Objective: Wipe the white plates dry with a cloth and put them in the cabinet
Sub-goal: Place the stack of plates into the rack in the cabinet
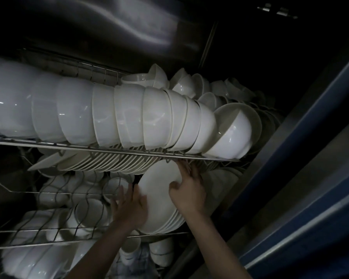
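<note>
A stack of several white plates [159, 200] stands on edge on the middle wire shelf [36, 230] of a dark steel cabinet. My left hand [130, 210] presses flat against the stack's left rim, fingers spread. My right hand [187, 190] grips the stack from the right, thumb on the front plate's face and fingers reaching up behind toward the rack bar. A row of more white plates [109, 162] stands upright just left and above the stack. No cloth is visible.
The upper wire rack [113, 151] carries a long row of nested white bowls [129, 117]. Small bowls and cups [89, 214] fill the middle and lower shelves. The cabinet's blue-edged door frame [302, 178] runs diagonally on the right.
</note>
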`<state>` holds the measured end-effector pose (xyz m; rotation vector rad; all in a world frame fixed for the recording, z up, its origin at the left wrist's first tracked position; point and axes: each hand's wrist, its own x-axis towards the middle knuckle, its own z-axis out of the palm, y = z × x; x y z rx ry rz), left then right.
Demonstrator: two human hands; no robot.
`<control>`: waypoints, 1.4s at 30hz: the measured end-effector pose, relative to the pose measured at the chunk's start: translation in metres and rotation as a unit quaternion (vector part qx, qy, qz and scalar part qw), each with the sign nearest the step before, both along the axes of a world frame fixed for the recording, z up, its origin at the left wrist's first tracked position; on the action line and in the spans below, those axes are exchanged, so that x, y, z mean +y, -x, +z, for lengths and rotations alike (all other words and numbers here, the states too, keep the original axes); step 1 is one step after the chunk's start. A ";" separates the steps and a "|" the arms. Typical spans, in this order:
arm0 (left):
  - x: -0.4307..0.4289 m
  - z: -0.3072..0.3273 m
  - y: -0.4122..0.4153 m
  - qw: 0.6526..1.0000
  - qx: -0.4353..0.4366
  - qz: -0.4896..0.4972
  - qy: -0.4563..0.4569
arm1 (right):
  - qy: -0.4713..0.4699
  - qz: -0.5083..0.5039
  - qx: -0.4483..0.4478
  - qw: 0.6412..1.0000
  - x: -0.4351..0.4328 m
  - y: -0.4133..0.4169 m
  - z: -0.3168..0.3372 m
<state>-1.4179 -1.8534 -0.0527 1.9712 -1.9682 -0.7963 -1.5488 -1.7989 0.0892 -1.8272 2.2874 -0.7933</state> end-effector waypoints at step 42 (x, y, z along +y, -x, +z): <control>0.060 0.054 -0.122 0.897 -0.005 -0.394 0.199 | -0.008 -0.081 0.071 0.994 0.154 -0.072 -0.029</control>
